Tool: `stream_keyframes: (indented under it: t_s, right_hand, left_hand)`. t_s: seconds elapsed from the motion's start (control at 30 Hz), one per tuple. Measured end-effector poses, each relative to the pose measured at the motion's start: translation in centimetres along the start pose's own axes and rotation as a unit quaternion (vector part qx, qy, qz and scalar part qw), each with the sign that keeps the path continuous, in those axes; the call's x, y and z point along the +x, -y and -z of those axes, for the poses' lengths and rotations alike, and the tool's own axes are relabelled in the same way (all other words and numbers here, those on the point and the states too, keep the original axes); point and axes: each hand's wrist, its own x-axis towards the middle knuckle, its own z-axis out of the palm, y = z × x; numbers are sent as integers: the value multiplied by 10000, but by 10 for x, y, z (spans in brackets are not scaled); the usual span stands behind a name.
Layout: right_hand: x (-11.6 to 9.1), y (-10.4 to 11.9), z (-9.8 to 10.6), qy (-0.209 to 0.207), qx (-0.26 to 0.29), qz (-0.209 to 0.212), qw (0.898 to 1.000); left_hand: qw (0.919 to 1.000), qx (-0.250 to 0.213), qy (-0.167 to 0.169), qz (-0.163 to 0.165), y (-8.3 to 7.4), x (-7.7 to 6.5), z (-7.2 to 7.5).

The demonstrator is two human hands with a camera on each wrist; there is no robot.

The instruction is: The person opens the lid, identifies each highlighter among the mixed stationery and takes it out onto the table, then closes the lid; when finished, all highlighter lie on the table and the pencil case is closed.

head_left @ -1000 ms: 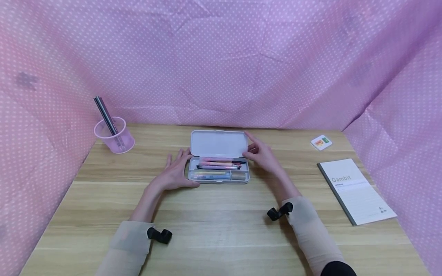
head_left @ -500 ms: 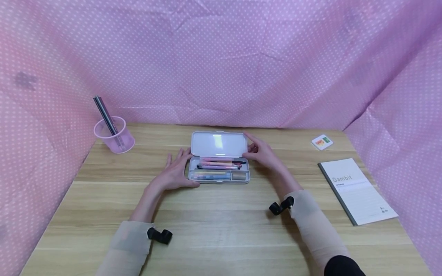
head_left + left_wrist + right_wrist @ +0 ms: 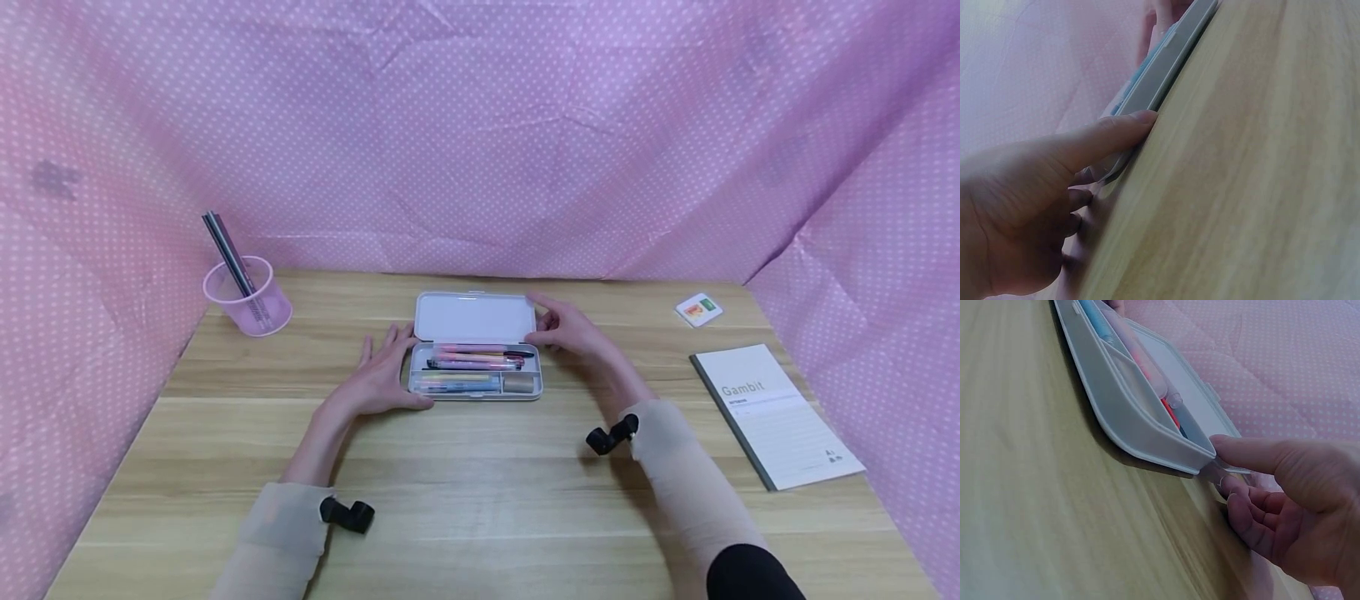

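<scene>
A white pencil case (image 3: 412, 367) lies open on the table, its lid (image 3: 476, 318) hinged back behind it. Several pens (image 3: 477, 357) in pink and dark tones fill its rear compartment. Blue and yellow pens (image 3: 456, 382) lie in front, beside a small greyish block (image 3: 517, 382). My left hand (image 3: 381, 377) holds the case's left end, the thumb (image 3: 1138, 119) against the front wall and the fingers round the back corner. At the lid's right edge, my right hand (image 3: 570, 329) grips with the thumb near the hinge and the index finger at the far corner; its other fingers curl beneath.
To the left stands a pink mesh cup (image 3: 258, 312) with several dark pencils (image 3: 231, 254). A small white card-like item (image 3: 698, 310) lies at the back right, behind a notebook (image 3: 776, 417). Pink dotted cloth (image 3: 480, 150) surrounds the table (image 3: 480, 500).
The lid has tipped farther back and lower, its far edge sinking toward the table. My right hand has come down with it; my left hand has stayed in place.
</scene>
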Motion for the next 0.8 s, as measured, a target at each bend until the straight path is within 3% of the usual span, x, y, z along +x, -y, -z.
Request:
stream_keyframes:
  t_s: [0.57, 0.8]
  right_hand:
    - [2, 6, 9, 489, -178, -302, 9982]
    - [-3, 6, 2, 226, -285, -86, 9993]
  left_hand:
    - [10000, 2, 2, 2, -2, -2, 1]
    - [10000, -31, 5, -15, 0, -1, 0]
